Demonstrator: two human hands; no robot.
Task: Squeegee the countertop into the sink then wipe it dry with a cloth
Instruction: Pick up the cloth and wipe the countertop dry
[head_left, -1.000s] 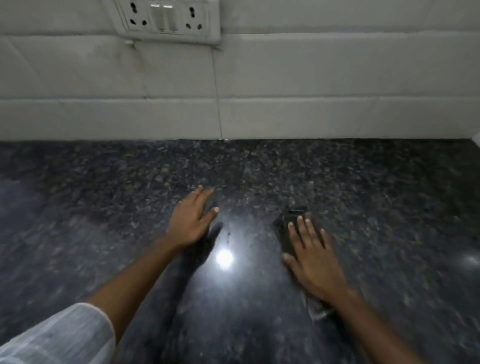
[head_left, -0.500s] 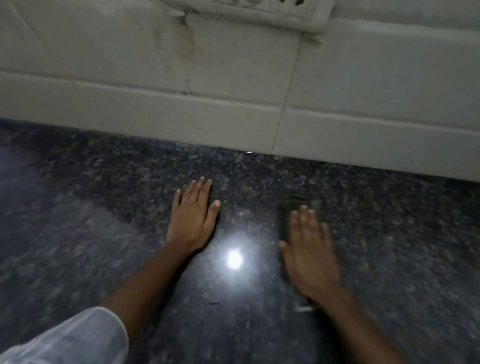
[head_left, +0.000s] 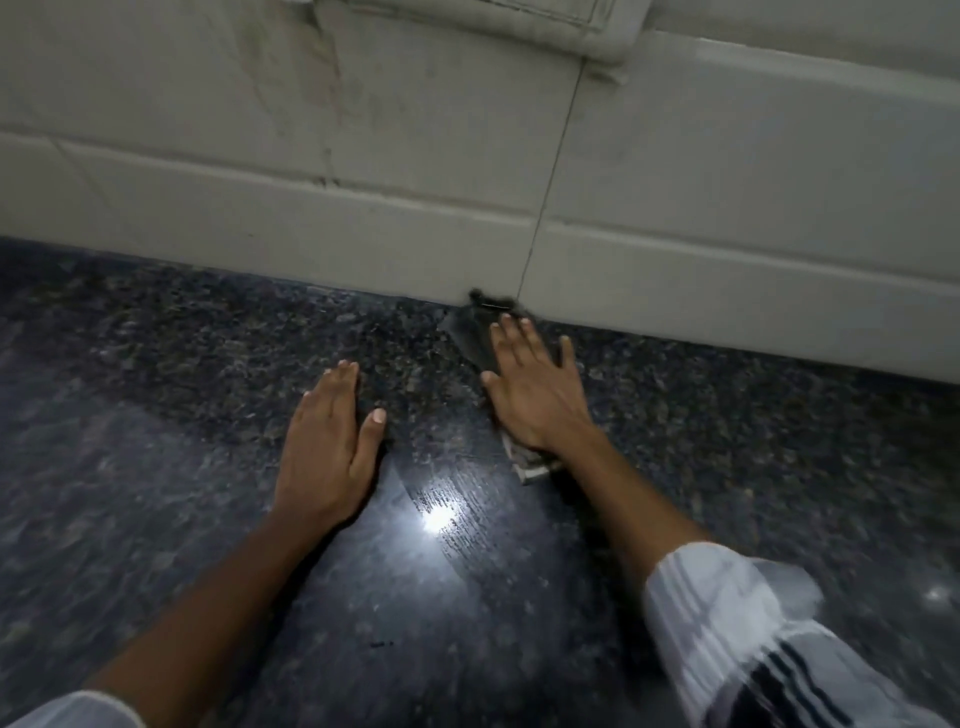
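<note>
A dark speckled granite countertop (head_left: 156, 415) fills the lower view and meets a white tiled wall. My right hand (head_left: 535, 395) lies flat, fingers spread, pressing a dark cloth (head_left: 470, 332) against the counter. The cloth's far edge touches the foot of the wall, and a pale corner of it sticks out under my wrist. My left hand (head_left: 330, 447) rests flat on the bare granite to the left, fingers together, holding nothing. A faint streaked wipe trail runs through the light glare between my arms. No squeegee or sink is in view.
The white tiled wall (head_left: 363, 156) runs along the back of the counter. The lower edge of a wall socket plate (head_left: 519, 26) juts out at the top. A bright ceiling-light reflection (head_left: 439, 519) shines on the granite.
My right hand has pushed the cloth away from me, from mid-counter up to the wall. My left hand has stayed planted flat. The view has shifted closer to the wall.
</note>
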